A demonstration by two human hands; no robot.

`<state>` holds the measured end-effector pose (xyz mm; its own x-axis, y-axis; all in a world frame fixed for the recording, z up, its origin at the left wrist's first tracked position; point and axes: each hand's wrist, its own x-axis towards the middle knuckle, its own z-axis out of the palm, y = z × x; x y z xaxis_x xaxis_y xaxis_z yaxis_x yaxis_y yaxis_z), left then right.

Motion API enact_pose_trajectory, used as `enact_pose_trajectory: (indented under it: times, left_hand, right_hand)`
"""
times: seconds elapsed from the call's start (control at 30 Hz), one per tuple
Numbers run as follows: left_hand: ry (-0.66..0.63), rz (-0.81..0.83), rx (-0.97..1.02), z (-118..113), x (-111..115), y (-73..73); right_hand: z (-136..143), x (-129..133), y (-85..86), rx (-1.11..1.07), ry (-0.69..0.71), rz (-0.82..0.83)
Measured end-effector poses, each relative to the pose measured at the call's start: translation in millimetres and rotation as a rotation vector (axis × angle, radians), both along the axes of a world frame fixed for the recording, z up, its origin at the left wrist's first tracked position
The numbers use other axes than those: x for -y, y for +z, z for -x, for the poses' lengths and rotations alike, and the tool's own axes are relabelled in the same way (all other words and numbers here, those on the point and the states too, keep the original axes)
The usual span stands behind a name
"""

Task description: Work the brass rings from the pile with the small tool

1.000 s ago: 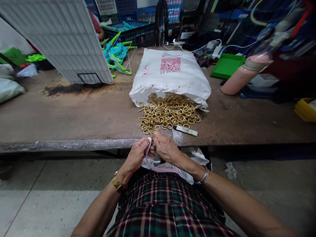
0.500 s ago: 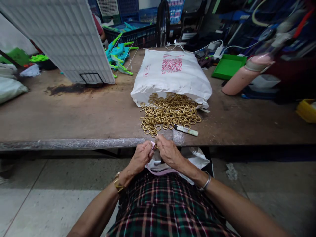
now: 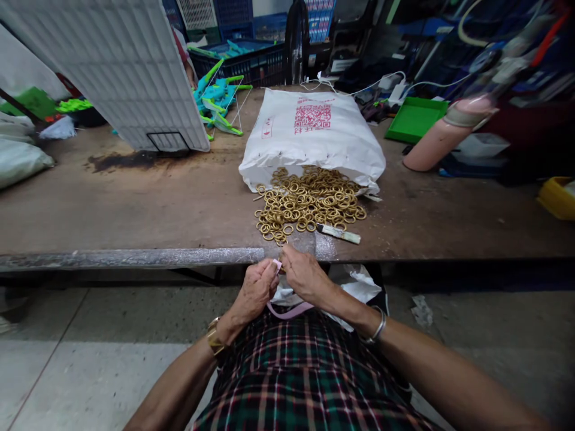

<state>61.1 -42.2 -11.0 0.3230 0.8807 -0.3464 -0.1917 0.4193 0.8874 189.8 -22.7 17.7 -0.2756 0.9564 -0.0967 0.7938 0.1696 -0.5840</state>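
My left hand [image 3: 257,289] is closed on a pink strap [image 3: 291,312], whose pale end pokes out at the fingertips and whose length hangs in a curve over the lap. Right beside it, my right hand [image 3: 306,275] is closed at the table's front edge, pinching what looks like a gold ring, mostly hidden by the fingers. Just beyond both hands lies a pile of gold rings [image 3: 309,200], spilling from the mouth of a white sack [image 3: 314,129] with red print. A small marker-like stick [image 3: 340,233] rests at the pile's front.
A white ribbed panel [image 3: 135,78] stands on the wooden table [image 3: 135,209] at left, with teal and green toy bows [image 3: 220,102] behind. At right are a green tray [image 3: 415,118], a pink bottle [image 3: 438,140] and a yellow container [image 3: 557,197].
Both hands stay close together at the table edge, with only a slight shift of the fingers. The person's arm behind the white panel has moved a little.
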Motion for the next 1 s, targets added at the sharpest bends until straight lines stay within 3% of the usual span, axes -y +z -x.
enact_pose_trajectory:
  times: [0.2, 0.37, 0.47, 0.57, 0.67, 0.77, 1.0]
  left_hand:
    - [0.025, 0.002, -0.013, -0.1, -0.5, 1.2]
    - [0.041, -0.056, -0.061, 3.8, -5.0, 1.3]
    - [-0.015, -0.019, -0.014, 7.9, -8.7, -0.2]
    - [-0.107, 0.020, 0.053, 13.6, -14.2, 4.1]
    - [-0.203, 0.056, 0.065, 20.3, -19.2, 12.2]
    - [-0.291, 0.077, 0.056, 25.8, -19.7, 16.2]
    - [-0.300, 0.021, 0.012, 27.6, -2.5, 12.4]
  right_hand:
    - [0.0, -18.1, 0.1, -0.022, 0.159, 0.011]
    - [6.4, -24.5, -1.9, -0.109, 0.072, 0.022]
    - [1.4, -24.7, -7.8, -0.248, 0.065, 0.099]
    - [-7.6, -22.6, -7.3, -0.346, 0.167, 0.129]
    - [-12.3, -18.8, -1.7, -0.305, 0.239, 0.119]
    - [-11.0, -14.5, 0.8, -0.248, 0.211, 0.100]
    - [-8.3, -11.7, -1.2, -0.260, 0.285, 0.152]
